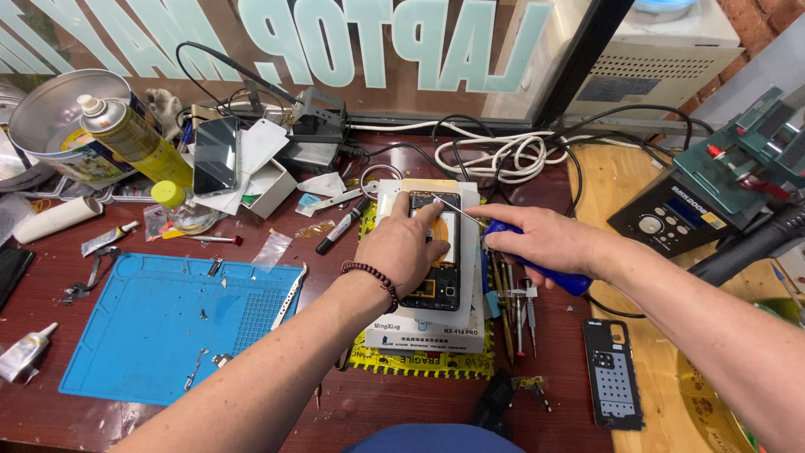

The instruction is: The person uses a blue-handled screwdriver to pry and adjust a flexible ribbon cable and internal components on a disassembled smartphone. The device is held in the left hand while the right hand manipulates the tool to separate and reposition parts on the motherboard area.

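Phone (442,281), opened, lies on the white pad (428,323) mid-table; left hand (405,247) presses it; right hand (537,239) grips a blue screwdriver (558,277), seemingly unscrewing; steadiness needed

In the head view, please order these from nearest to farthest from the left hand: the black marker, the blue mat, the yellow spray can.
From the left hand:
1. Black marker, just to its left, beside the white block.
2. Blue mat, further left and lower on the table.
3. Yellow spray can, far left, at the back by the round tin.

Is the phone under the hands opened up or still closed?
Opened: the phone shows bare internals under the left hand, its back cover lies apart.
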`<state>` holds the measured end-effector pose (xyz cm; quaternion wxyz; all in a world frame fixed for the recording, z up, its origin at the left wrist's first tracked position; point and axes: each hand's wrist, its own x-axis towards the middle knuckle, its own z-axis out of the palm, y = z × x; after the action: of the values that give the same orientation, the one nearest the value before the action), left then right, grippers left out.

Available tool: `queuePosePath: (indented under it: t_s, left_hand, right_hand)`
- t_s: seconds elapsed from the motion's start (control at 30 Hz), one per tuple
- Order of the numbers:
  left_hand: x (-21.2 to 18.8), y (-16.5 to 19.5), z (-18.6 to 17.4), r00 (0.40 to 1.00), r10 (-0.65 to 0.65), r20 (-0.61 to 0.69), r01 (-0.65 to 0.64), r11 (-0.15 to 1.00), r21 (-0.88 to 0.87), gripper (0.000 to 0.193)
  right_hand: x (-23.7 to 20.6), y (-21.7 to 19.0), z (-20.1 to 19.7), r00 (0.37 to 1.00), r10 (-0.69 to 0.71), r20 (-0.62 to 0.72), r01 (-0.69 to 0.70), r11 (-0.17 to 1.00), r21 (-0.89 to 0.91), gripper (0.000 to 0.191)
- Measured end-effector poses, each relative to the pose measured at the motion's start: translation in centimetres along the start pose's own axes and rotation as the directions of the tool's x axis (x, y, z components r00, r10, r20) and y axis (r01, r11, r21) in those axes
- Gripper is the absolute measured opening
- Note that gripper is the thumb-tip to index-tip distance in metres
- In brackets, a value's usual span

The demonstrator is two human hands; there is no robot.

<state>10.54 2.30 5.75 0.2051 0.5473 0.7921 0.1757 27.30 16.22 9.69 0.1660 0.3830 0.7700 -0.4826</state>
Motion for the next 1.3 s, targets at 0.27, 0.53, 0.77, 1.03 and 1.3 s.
queuePosePath:
  t_s: [0.27, 0.53, 0.77, 1.03, 1.3]
  left_hand:
    - [0.2, -0.1, 0.3, 1.000, 0.018, -0.006, -0.017, 1.000, 0.017, 0.060]
    - [0.3, 0.0, 0.3, 1.000, 0.010, -0.013, -0.009, 1.000, 0.008, 0.053]
    - [0.3, 0.2, 0.3, 1.000, 0.001, -0.007, -0.001, 1.000, 0.010, 0.052]
    - [0.3, 0.0, 0.2, 1.000, -0.001, -0.009, 0.001, 1.000, 0.011, 0.052]
    - [0.3, 0.0, 0.5, 1.000, -0.001, -0.022, 0.001, 1.000, -0.011, 0.051]
  right_hand:
    - [-0.2, -0.3, 0.5, 0.999, 0.036, -0.026, -0.036, 0.999, -0.013, 0.055]
    - [0.0, -0.4, 0.9, 0.999, 0.027, -0.026, -0.027, 0.999, 0.029, 0.056]
    - [0.1, 0.1, 1.2, 0.998, -0.045, -0.033, 0.046, 0.999, 0.016, 0.058]
    - [0.2, -0.8, 1.5, 0.999, -0.024, -0.021, 0.025, 0.998, 0.056, 0.058]
    - [0.3, -1.4, 1.7, 1.000, -0.007, -0.010, 0.008, 0.999, 0.045, 0.058]
